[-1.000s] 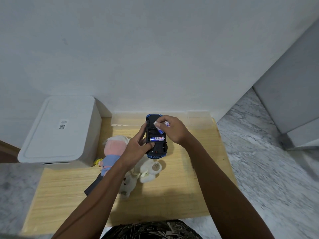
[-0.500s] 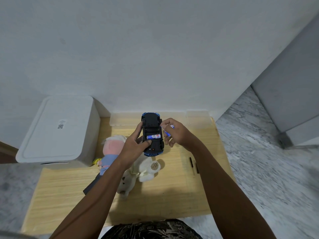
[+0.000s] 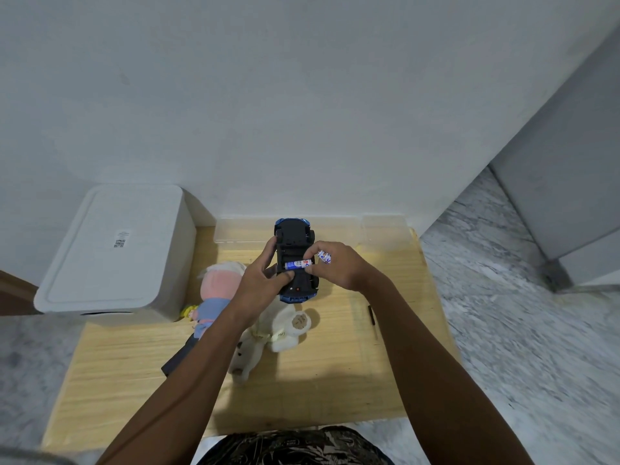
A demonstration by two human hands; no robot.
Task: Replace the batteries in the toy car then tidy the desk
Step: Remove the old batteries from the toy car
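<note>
The left hand (image 3: 260, 283) is gripping the upturned car (image 3: 296, 260) above the desk (image 3: 335, 364), fingers curled round it. The right hand (image 3: 339, 266) is pinching a battery (image 3: 298, 264) lying across the car's underside, another battery (image 3: 324, 256) tucked in its fingers.

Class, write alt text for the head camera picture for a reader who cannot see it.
A left hand holds an upturned blue toy car over a wooden desk while the right hand pinches a battery lying across its underside. Soft toys lie beneath.
</note>
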